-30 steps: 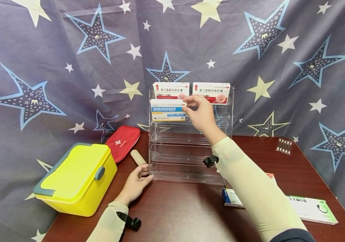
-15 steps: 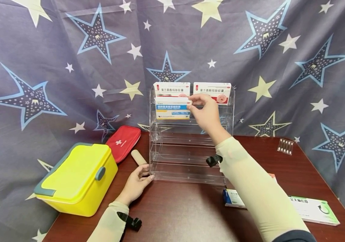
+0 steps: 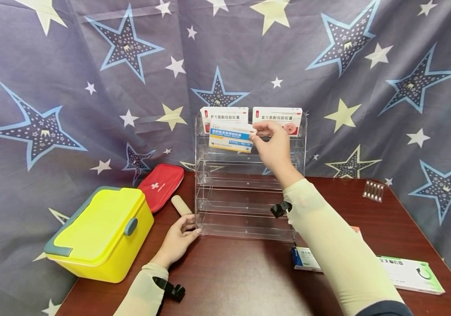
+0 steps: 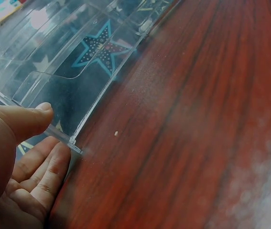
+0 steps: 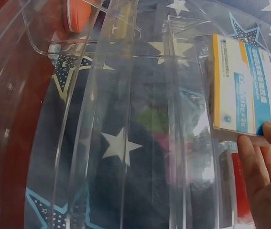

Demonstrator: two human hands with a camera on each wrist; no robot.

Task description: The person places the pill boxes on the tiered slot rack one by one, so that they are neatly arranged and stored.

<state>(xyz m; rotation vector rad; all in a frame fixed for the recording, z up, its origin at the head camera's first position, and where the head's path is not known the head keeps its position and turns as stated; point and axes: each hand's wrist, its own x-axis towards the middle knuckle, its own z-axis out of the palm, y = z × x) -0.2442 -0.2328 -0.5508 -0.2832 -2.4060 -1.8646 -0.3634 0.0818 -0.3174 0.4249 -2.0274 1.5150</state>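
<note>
A clear acrylic display rack [image 3: 245, 230] with several tiers stands on the table. My right hand [image 3: 273, 147] pinches the right end of a white, blue and yellow medicine box [image 3: 231, 138] in front of the rack's upper part. The box tilts slightly, its right end lower, and in the right wrist view the thumb and fingers hold its end. Behind it, two white-and-red medicine boxes [image 3: 277, 119] stand in the top tier; the left one is partly covered. My left hand [image 3: 175, 240] grips the rack's lower left corner, thumb and fingers either side of its side panel [image 4: 73, 138].
At the left are a yellow lidded box [image 3: 99, 232], a red first-aid pouch [image 3: 164, 186] and a beige roll-shaped object [image 3: 180, 205]. A green-and-white medicine box [image 3: 413, 274] and a blue-and-white box [image 3: 304, 259] lie at right, partly under my forearm. A blister pack [image 3: 373, 191] lies farther back.
My right hand has moved the blue and yellow medicine box right and slightly up, and the box has tilted, its right end dropping. The left hand stays at the rack's corner.
</note>
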